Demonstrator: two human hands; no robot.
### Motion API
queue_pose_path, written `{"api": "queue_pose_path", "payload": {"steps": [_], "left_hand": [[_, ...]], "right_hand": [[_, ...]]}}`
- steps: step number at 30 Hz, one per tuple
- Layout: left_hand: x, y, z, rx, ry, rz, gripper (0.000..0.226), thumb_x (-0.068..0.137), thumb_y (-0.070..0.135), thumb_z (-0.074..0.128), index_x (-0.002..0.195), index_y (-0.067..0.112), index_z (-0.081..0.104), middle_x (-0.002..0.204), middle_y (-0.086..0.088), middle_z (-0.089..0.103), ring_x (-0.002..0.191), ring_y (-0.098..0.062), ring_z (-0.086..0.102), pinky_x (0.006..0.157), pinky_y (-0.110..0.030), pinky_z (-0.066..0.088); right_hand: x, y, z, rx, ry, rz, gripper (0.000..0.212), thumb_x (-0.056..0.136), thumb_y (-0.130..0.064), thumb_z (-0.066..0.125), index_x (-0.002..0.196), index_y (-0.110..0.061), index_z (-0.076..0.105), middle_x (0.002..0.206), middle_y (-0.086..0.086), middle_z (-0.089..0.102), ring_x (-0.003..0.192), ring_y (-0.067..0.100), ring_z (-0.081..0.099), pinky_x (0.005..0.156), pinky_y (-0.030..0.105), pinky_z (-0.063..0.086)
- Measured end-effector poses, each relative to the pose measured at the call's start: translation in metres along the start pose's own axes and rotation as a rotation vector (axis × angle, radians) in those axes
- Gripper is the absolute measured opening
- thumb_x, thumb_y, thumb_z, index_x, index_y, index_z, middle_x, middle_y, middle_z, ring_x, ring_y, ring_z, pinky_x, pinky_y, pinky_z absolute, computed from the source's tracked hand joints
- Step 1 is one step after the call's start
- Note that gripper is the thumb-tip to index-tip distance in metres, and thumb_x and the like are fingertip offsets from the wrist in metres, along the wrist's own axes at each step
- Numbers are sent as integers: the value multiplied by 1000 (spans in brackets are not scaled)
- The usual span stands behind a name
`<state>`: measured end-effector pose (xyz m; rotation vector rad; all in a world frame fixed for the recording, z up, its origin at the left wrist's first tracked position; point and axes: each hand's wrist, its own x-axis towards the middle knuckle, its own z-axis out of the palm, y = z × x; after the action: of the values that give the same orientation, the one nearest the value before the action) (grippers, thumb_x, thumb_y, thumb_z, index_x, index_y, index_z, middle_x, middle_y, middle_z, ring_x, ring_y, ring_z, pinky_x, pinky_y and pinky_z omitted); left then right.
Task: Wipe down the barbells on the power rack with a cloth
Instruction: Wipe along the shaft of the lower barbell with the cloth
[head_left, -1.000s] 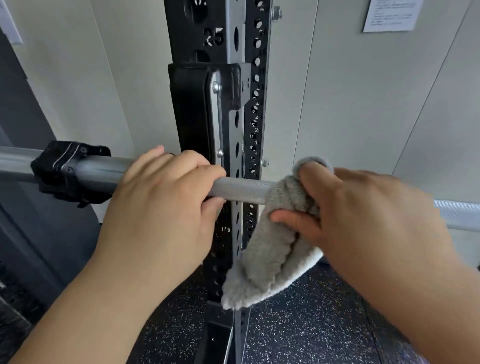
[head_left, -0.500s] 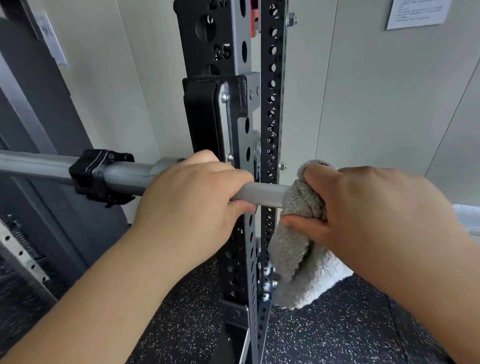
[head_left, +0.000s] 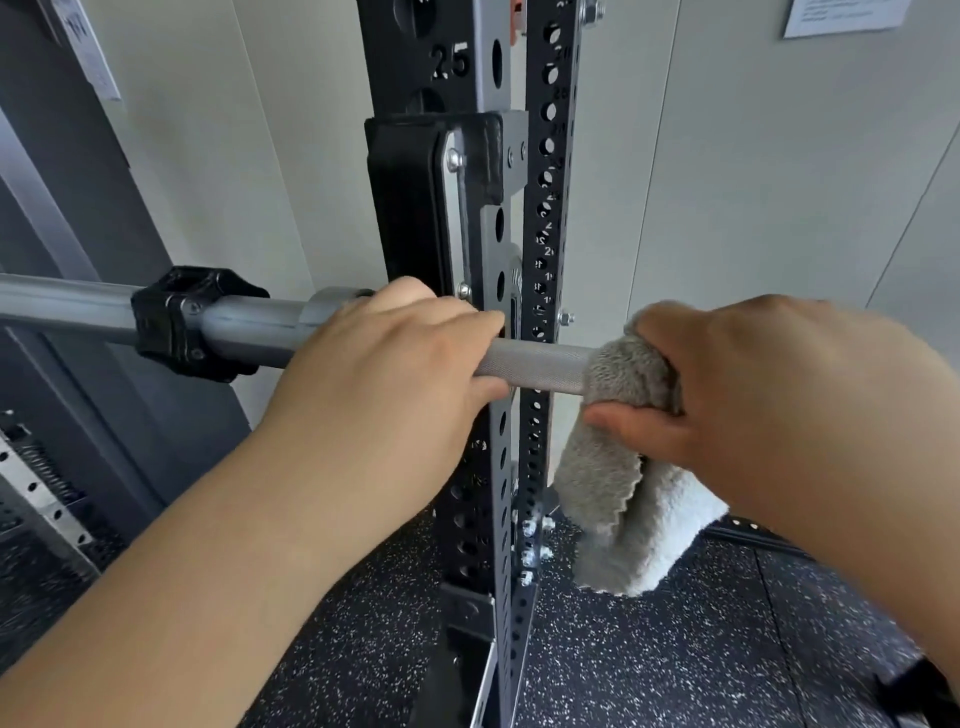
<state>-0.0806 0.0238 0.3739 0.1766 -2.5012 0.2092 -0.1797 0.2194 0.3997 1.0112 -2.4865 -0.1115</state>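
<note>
A steel barbell (head_left: 535, 364) runs level across the view, resting at the black power rack upright (head_left: 519, 218). My left hand (head_left: 384, 379) is closed around the bar just left of the upright. My right hand (head_left: 769, 395) grips a grey fluffy cloth (head_left: 618, 467) wrapped over the knurled bar just right of the upright; the cloth's loose end hangs down below the bar. A short bare stretch of bar shows between my two hands. A black collar clamp (head_left: 192, 322) sits on the bar's sleeve to the left.
Pale wall panels (head_left: 727, 182) stand close behind the rack, with a paper notice (head_left: 841, 15) at top right. Speckled black rubber flooring (head_left: 649, 665) lies below. A dark door or panel (head_left: 62, 218) and a perforated metal rail (head_left: 36, 499) are at the left.
The view has shifted left, so rack and hands sit further right in frame. My right hand with the cloth stays on the bar next to the upright. My left hand keeps its grip.
</note>
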Motion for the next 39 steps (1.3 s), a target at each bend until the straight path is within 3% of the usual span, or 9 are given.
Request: {"api": "queue_pose_path", "payload": {"steps": [6,14,19,21,24,28,33,36,39], "left_hand": [[-4,3,1,-33,83,-21,23,87,46,58,97,28,69,85,15,63,95,-17,52,71,-35,38],[-11,5,8,83,211,-29,20,91,46,66,96,28,72,88,15,67,94,-21,50,87,-40,34],[-13,6,13,141,297,-66,14,85,27,82,97,25,75,90,13,70,94,-25,55,85,-39,27],[-12,7,13,136,288,-59,17,86,38,79,95,25,73,91,12,69,94,-24,55,84,-39,27],[-8,5,8,97,172,-45,27,86,53,72,100,30,72,95,15,68,95,-21,53,85,-39,31],[-5,-7,-8,-69,-13,-74,35,92,52,53,122,41,67,109,25,65,106,-11,47,92,-32,33],[-7,-17,-14,-235,169,-103,24,96,32,58,113,33,74,109,22,67,112,-5,54,99,-22,39],[-9,-37,-10,-319,258,-170,32,94,22,51,117,27,73,120,17,65,121,-3,54,111,-28,37],[-12,-53,1,-446,212,-268,38,94,24,41,120,26,69,121,16,62,121,-3,54,105,-30,42]], "right_hand": [[18,-33,-2,-47,85,-200,52,94,-74,35,100,-23,21,69,-8,40,52,12,32,46,26,26],[9,-18,-5,-34,-24,-63,56,81,-81,26,98,-30,40,68,-10,46,56,8,43,52,25,36],[17,-26,-1,-31,7,-186,56,86,-81,34,95,-26,29,68,-9,45,57,15,46,52,28,42],[12,-15,-1,-25,-5,-139,56,81,-83,31,90,-28,34,62,-11,45,52,8,43,47,24,36],[7,-2,-3,-44,-69,-85,62,74,-87,17,90,-33,44,61,-12,49,53,6,47,51,23,44],[11,-8,-8,-107,-76,-121,62,77,-84,15,92,-28,38,65,-9,48,54,8,47,54,27,51],[29,-40,1,-14,46,-285,53,95,-73,28,98,-21,18,67,-6,37,52,15,31,48,29,34],[28,-36,-1,12,20,-285,51,94,-73,25,94,-23,16,68,-7,41,53,11,35,50,28,42],[27,-35,-5,30,9,-245,48,93,-74,27,96,-26,23,69,-8,47,56,12,47,56,28,51]]}}
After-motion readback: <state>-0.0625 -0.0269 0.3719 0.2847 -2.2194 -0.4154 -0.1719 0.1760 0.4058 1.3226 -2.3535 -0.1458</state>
